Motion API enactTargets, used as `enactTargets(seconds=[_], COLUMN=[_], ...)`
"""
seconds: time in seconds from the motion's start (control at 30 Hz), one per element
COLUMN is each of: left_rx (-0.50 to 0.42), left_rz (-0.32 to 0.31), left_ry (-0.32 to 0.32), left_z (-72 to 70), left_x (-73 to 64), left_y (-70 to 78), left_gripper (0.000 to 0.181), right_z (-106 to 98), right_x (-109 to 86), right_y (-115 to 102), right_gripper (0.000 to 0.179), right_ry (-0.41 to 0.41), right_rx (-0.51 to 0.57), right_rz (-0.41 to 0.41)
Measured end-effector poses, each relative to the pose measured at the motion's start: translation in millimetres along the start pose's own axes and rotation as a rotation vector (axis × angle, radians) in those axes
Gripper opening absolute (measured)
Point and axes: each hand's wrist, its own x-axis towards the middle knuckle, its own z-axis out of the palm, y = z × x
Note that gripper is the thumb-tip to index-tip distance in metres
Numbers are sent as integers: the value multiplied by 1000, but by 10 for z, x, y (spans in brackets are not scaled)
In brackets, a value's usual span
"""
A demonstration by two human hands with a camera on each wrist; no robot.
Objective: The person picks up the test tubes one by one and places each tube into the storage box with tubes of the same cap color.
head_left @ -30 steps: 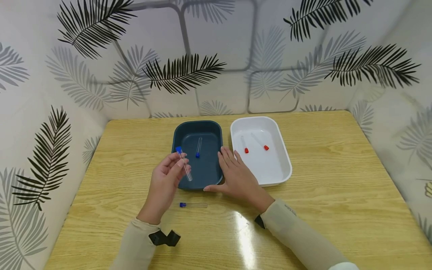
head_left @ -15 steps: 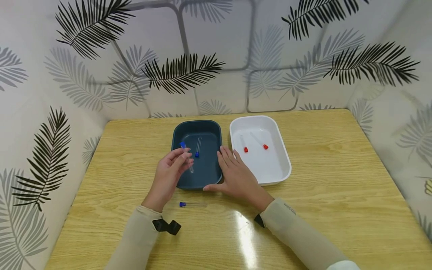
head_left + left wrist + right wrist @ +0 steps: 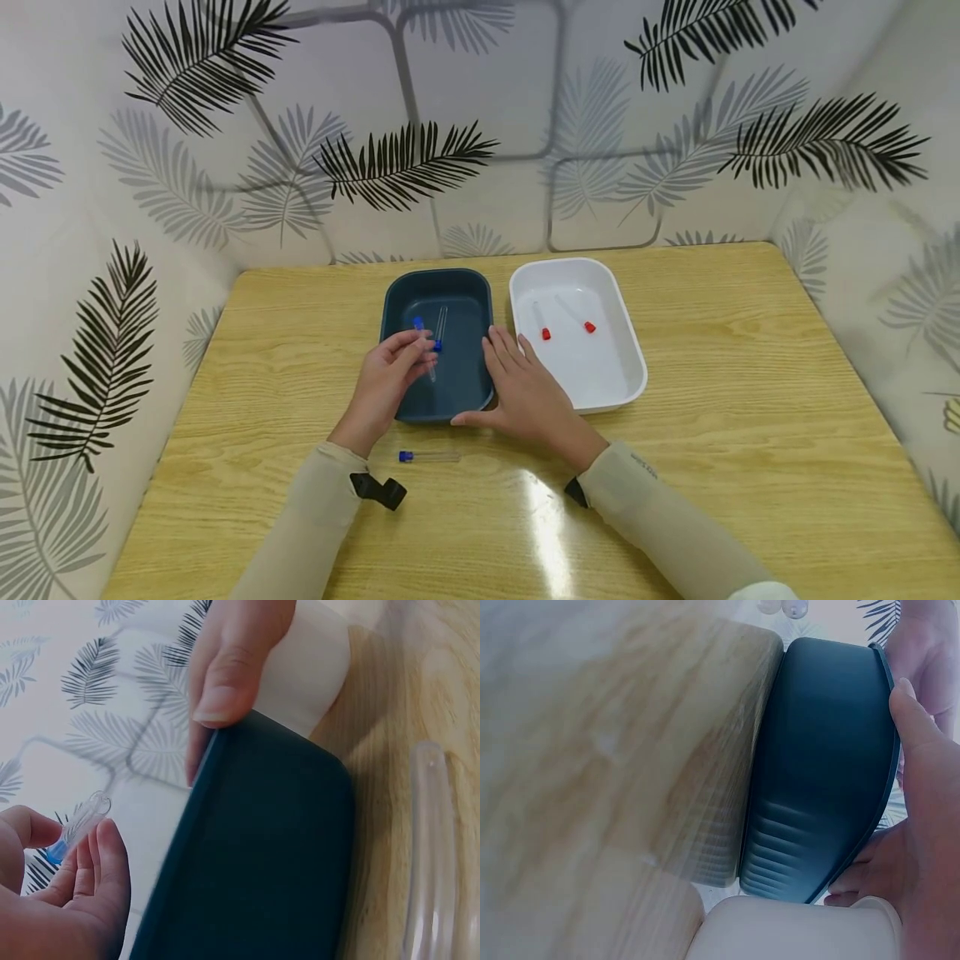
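Note:
Between thumb and fingers, my left hand pinches a clear test tube with a blue cap, over the left part of a dark blue tray. The fingers hide the tube's middle in the head view. Inside that tray lies another blue-capped test tube. My right hand rests along the tray's right rim with straight fingers, its thumb at the front edge. A third blue-capped tube lies on the table in front of the tray, and its clear end shows large in the left wrist view.
Close to the right of the dark tray stands a white tray. It holds two tubes with red caps, one cap left of the other cap. A leaf-patterned covering rises behind the wooden table.
My left hand has moved right and slightly away from me, carrying the blue-capped test tube from the dark tray's left rim further over its inside. The right hand stays in place.

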Motion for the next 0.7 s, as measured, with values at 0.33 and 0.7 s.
enactTargets(seconds=[0.33, 0.7], left_rx=[64, 102], left_rz=[-56, -93], left_ry=[23, 29], left_z=[39, 41], left_x=[108, 217], left_y=[-46, -106], left_gripper=[41, 44], right_z=[-8, -6], right_x=[1, 6], right_y=[4, 12], right_gripper=[120, 119], right_ry=[-12, -14], right_rx=[3, -13], right_rz=[-1, 2])
